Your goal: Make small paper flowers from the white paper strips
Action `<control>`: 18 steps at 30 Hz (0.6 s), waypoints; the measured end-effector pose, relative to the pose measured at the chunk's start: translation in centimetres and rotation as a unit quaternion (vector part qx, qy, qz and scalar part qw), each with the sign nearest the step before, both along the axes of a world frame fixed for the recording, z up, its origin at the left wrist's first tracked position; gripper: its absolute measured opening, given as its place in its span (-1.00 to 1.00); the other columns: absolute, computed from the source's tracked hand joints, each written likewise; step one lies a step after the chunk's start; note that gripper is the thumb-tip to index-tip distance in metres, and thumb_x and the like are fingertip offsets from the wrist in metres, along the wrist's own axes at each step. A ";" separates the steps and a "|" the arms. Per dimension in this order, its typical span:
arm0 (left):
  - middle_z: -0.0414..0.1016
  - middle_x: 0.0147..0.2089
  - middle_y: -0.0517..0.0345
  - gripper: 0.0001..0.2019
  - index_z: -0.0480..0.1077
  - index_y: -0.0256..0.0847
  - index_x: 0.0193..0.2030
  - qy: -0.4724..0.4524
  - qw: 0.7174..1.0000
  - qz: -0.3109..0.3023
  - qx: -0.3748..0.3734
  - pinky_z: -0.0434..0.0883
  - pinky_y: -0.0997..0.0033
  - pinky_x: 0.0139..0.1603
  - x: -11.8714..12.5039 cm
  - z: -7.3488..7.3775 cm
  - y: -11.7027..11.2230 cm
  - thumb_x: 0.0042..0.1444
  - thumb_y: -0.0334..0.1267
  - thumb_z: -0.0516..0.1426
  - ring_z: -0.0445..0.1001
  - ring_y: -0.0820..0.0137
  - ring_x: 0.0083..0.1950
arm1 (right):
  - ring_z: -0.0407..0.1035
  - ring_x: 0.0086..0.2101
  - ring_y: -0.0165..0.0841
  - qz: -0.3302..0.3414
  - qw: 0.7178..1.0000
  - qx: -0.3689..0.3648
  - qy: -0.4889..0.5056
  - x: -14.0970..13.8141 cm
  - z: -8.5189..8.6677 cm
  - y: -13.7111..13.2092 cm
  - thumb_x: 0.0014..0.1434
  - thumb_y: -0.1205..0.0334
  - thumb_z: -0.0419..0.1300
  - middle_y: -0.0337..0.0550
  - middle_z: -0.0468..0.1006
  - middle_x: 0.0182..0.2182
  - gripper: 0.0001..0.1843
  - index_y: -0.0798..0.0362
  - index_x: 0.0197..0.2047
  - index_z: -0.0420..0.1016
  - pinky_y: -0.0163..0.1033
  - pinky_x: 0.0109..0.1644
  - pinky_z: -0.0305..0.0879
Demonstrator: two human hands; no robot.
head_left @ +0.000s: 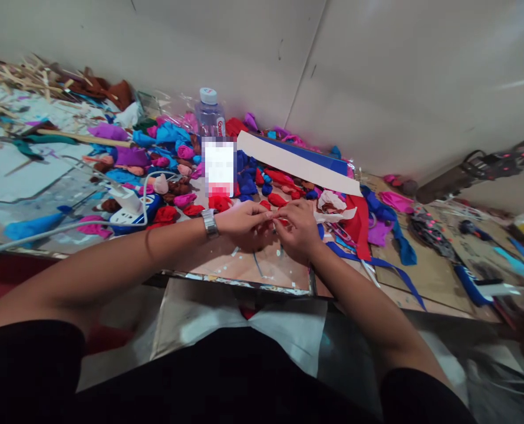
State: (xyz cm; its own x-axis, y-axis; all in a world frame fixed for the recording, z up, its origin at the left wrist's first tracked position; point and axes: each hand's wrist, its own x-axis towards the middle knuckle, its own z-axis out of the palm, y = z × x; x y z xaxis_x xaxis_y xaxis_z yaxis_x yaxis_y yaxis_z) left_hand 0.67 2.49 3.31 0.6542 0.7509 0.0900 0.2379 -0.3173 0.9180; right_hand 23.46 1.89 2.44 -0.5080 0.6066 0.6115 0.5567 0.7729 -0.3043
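My left hand point(247, 218), with a metal watch at the wrist, meets my right hand point(297, 227) above the near part of the table. Both have thumb and fingers pinched together at the fingertips. Whatever lies between them is small and hidden. Just behind the fingers are small twisted red pieces point(277, 200) of soft material. Beside my right hand lie a crumpled pale pink strip point(332, 203) and a wide red strip point(361, 228). A long blue strip point(385, 266) trails over the table edge.
A clear bottle point(209, 121) stands at the back, behind a blurred white screen-like object point(219, 168). A cream strip point(297, 162) lies across the pile. Leftward are a power strip point(135, 217) with a white cable, green-handled pliers point(27, 147) and wooden sticks point(23, 76).
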 end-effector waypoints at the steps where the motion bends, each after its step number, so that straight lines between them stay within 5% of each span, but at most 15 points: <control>1: 0.58 -0.40 0.09 -0.48 0.50 -0.24 -0.31 -0.021 0.999 -0.007 -0.040 0.41 0.44 -0.34 0.1 -0.1 0.0 0.41 0.17 0.05 0.50 0.42 -0.40 | 0.47 -0.07 -0.14 0.002 1.000 0.006 -0.003 0.0 0.0 0.0 0.37 0.14 0.27 -0.16 0.72 -0.22 -0.89 -0.08 -0.18 0.62 0.11 0.19 0.22; 6: 0.58 -0.36 0.08 -0.60 0.46 -0.22 -0.31 -0.077 0.979 0.030 -0.189 0.47 0.41 -0.33 0.6 -0.9 0.0 0.37 0.08 0.13 0.54 0.43 -0.40 | 0.46 -0.06 -0.14 0.004 0.999 0.047 -0.017 0.1 0.4 -0.1 0.40 0.12 0.27 -0.18 0.72 -0.22 -0.89 -0.09 -0.17 0.60 0.11 0.18 0.19; 9: 0.59 -0.35 0.05 -0.62 0.46 -0.22 -0.29 -0.082 0.974 0.055 -0.204 0.48 0.38 -0.36 0.7 -1.1 0.0 0.38 0.06 0.11 0.56 0.40 -0.42 | 0.46 -0.03 -0.12 -0.002 0.998 0.047 -0.034 0.2 0.7 -0.1 0.41 0.09 0.26 -0.18 0.74 -0.18 -0.87 -0.11 -0.16 0.61 0.13 0.21 0.15; 14: 0.56 -0.42 0.10 -0.58 0.45 -0.22 -0.35 -0.039 0.997 0.023 -0.063 0.42 0.44 -0.37 0.3 -0.4 0.1 0.36 0.10 0.14 0.50 0.43 -0.43 | 0.45 -0.03 -0.11 -0.002 0.998 0.047 -0.040 0.3 0.7 -0.1 0.41 0.08 0.25 -0.18 0.74 -0.18 -0.86 -0.11 -0.17 0.60 0.15 0.22 0.11; 18: 0.59 -0.34 0.09 -0.62 0.53 -0.23 -0.26 0.056 0.981 0.077 0.169 0.37 0.42 -0.28 0.0 -0.1 -0.1 0.43 0.00 0.08 0.51 0.41 -0.34 | 0.44 -0.03 -0.13 -0.016 0.999 0.021 -0.022 0.1 0.3 -0.1 0.42 0.10 0.26 -0.16 0.73 -0.21 -0.85 -0.07 -0.18 0.60 0.11 0.20 0.15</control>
